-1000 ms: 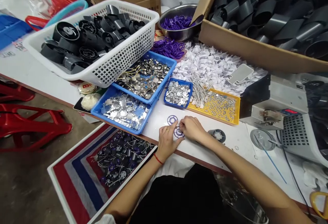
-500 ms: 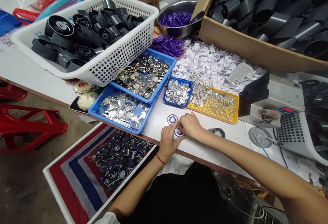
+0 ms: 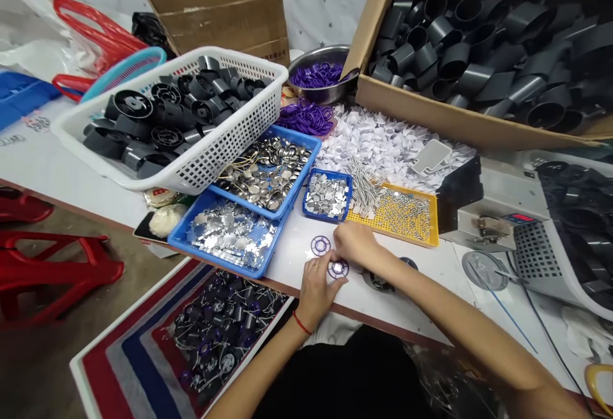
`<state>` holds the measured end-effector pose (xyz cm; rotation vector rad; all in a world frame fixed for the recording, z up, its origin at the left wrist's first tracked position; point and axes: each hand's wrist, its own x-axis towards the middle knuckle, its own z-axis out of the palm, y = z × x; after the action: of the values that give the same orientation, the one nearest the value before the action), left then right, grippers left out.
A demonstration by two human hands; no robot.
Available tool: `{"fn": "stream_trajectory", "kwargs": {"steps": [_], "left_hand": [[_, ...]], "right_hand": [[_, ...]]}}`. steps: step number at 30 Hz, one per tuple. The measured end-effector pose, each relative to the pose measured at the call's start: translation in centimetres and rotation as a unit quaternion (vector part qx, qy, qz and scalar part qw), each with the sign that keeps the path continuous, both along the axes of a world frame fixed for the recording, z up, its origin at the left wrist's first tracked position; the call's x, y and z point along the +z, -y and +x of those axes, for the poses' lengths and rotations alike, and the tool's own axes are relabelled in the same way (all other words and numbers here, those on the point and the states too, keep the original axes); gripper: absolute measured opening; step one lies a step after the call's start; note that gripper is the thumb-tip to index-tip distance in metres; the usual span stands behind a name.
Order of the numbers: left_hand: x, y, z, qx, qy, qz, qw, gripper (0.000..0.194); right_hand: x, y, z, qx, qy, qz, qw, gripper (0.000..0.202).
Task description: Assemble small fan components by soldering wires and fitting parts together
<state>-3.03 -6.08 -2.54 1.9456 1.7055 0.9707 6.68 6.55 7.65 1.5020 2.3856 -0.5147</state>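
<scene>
A purple ring with spokes lies flat on the white table, a small shiny square metal piece at its centre. My left hand rests beside it, thumb and forefinger spread apart around the ring's near left side. Curled over the ring's far edge is my right hand; its fingertips meet the left forefinger, and what they pinch, if anything, is hidden. Another purple ring lies just behind. A dark grey round part sits partly under my right forearm.
Blue trays of metal pieces, a small blue tray of square plates and a yellow tray stand behind my hands. A white basket and cardboard box hold dark cylinders. A metal device stands right.
My hands have parted slightly, uncovering the ring and the square piece at its centre. My left thumb has swung away from the ring. The camera view has tilted up.
</scene>
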Motion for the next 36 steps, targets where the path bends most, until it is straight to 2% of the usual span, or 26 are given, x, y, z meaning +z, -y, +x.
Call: {"fn": "stream_trajectory", "kwargs": {"steps": [3, 6, 8, 10, 12, 14, 17, 20, 25, 36], "left_hand": [[0.3, 0.1, 0.1, -0.010, -0.008, 0.013, 1.000, 0.061], [0.7, -0.5, -1.0, 0.040, 0.003, 0.026, 0.999, 0.057], [0.8, -1.4, -2.2, 0.071, -0.018, 0.027, 0.997, 0.051], [0.6, -2.4, -3.2, 0.078, -0.059, 0.020, 0.995, 0.057], [0.4, -3.2, -3.7, 0.073, -0.095, 0.008, 0.993, 0.062], [0.1, -3.5, -3.6, 0.068, -0.115, -0.001, 0.991, 0.055], [0.1, -3.3, -3.0, 0.070, -0.122, -0.010, 0.990, 0.051], [0.1, -2.9, -2.7, 0.069, -0.104, -0.011, 0.992, 0.054], [0.0, -2.8, -2.9, 0.063, -0.080, -0.024, 0.994, 0.042], [0.0, -2.9, -3.3, 0.053, -0.053, -0.052, 0.996, 0.041]], "right_hand": [[0.5, -2.5, 0.2, -0.028, -0.083, 0.075, 0.993, 0.018], [-0.5, -4.0, -1.6, -0.052, -0.130, 0.118, 0.983, 0.021], [-1.3, -4.2, -2.9, -0.063, -0.144, 0.130, 0.979, 0.018], [-1.8, -4.0, -3.4, -0.062, -0.157, 0.138, 0.976, 0.014], [-1.6, -3.6, -3.1, -0.056, -0.170, 0.152, 0.972, 0.014], [-1.2, -2.9, -2.0, -0.051, -0.187, 0.159, 0.968, 0.015], [-1.0, -1.0, -0.3, -0.032, -0.169, 0.059, 0.983, 0.014], [-2.2, 0.8, 0.3, -0.011, -0.109, -0.054, 0.992, 0.010], [-4.0, 1.3, -0.6, 0.013, -0.071, -0.064, 0.995, 0.015], [-3.3, 0.0, -1.1, 0.076, -0.019, -0.071, 0.994, 0.012]]}}
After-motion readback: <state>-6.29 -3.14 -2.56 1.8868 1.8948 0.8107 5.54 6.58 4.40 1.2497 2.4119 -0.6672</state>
